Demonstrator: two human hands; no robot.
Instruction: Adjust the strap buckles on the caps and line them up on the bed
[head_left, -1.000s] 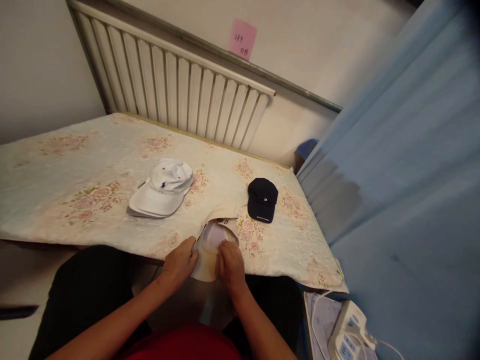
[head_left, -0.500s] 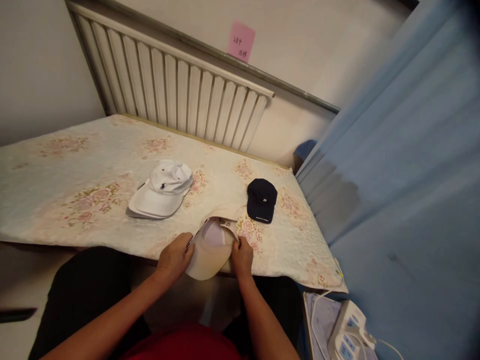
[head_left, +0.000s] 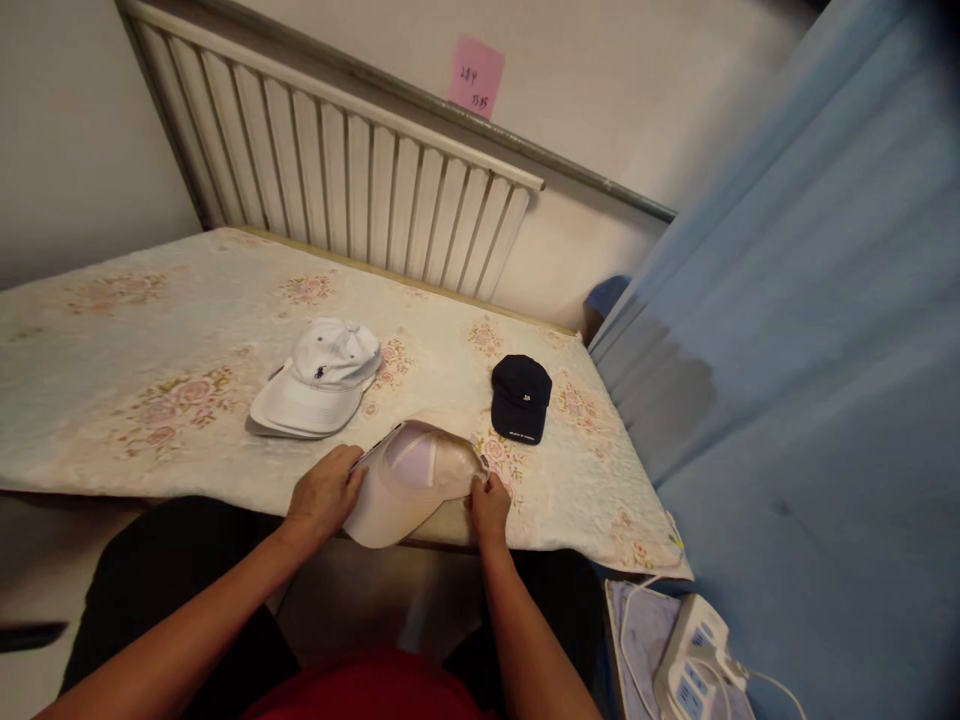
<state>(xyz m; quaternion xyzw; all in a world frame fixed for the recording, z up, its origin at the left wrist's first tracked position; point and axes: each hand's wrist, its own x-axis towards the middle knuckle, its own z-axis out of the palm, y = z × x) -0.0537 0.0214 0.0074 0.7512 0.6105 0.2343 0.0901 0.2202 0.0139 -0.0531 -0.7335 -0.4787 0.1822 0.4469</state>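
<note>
A pale baseball cap (head_left: 401, 495) is held between my two hands over the near edge of the bed, its inside facing up and its brim toward me. My left hand (head_left: 324, 492) grips its left side by the brim. The fingers of my right hand (head_left: 491, 505) are closed on the cap's right edge, near the back strap. Beyond it to the left lies a white cap (head_left: 326, 375) with a small dark logo, seemingly stacked on another brim. A black cap (head_left: 521, 398) rests to the right, brim toward me.
The caps lie on a bed with a floral cover (head_left: 202, 300). A white radiator (head_left: 360, 190) lines the wall, with a pink note (head_left: 477, 78) above. A blue curtain (head_left: 787, 400) hangs at the right. A white power strip (head_left: 694, 660) with cords sits at the lower right.
The pale cap has been stretched wider and turned, its brim swinging left. My left hand has moved left and slightly up; my right hand has shifted only a little along the edge.
</note>
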